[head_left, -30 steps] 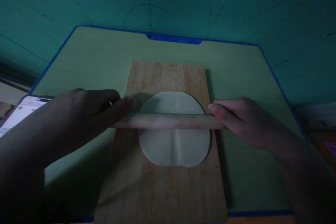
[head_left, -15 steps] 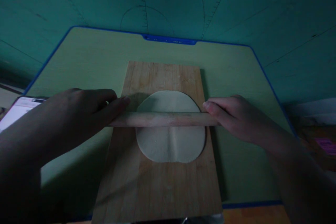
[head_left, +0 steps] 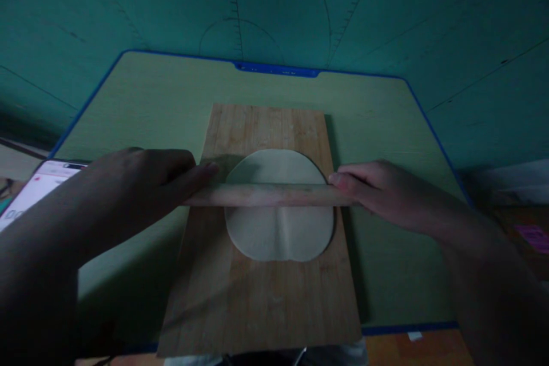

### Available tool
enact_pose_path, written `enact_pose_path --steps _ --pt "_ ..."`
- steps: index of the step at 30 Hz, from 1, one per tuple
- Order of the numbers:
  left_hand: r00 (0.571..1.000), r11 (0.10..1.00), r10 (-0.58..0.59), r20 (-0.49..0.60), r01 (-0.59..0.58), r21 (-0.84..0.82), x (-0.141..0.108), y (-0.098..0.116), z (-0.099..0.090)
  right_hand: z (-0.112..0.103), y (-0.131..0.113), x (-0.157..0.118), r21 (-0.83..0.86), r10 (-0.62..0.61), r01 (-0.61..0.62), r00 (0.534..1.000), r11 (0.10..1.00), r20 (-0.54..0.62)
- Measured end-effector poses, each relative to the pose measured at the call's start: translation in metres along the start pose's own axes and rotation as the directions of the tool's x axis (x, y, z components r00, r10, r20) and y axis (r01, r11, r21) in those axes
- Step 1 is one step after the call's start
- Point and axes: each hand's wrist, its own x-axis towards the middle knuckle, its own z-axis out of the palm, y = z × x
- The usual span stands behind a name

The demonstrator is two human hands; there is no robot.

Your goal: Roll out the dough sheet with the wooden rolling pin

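A wooden rolling pin (head_left: 270,195) lies crosswise over a flat, roughly round sheet of dough (head_left: 278,234). My left hand (head_left: 167,177) is closed on the pin's left end, thumb along the top. At the other end, my right hand (head_left: 364,189) grips the pin between thumb and fingers. The dough rests on a bamboo cutting board (head_left: 270,314), and a faint vertical crease runs through its near half. The pin covers a strip across the dough's middle.
Under the board is a pale green table (head_left: 163,91) with a blue edge. A lit phone (head_left: 43,183) lies at the left, partly behind my left forearm. Beyond the far edge stands a green wall (head_left: 274,6) with drawn lines. Something pink (head_left: 532,237) lies low at the right.
Both hands keep their hold on the rolling pin, which stays at nearly the same place on the dough. The whole view has shifted slightly, showing more of the phone.
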Motion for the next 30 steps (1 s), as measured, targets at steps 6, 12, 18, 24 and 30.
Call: enact_pose_path --steps 6,12,18,24,30 --pt "0.991 0.996 0.013 0.133 -0.001 -0.085 -0.001 -0.002 0.001 -0.003 0.01 -0.011 0.011 0.153 -0.159 0.965 0.987 0.211" --pt "0.968 0.996 -0.008 0.251 0.029 -0.08 -0.007 -0.008 0.005 -0.003 0.008 -0.018 -0.039 0.207 -0.207 0.907 0.978 0.366" --pt "0.961 0.996 0.024 0.277 0.003 -0.095 -0.008 -0.006 0.006 0.0 -0.004 -0.022 -0.087 0.245 -0.23 0.882 0.969 0.402" --pt "0.957 0.996 0.044 0.286 -0.018 -0.093 -0.01 0.002 0.0 -0.001 -0.012 -0.019 -0.079 0.187 -0.17 0.899 0.982 0.395" --pt "0.977 0.991 0.033 0.211 -0.005 -0.134 -0.011 0.005 0.002 -0.001 -0.003 -0.016 -0.056 0.22 -0.214 0.923 0.975 0.316"
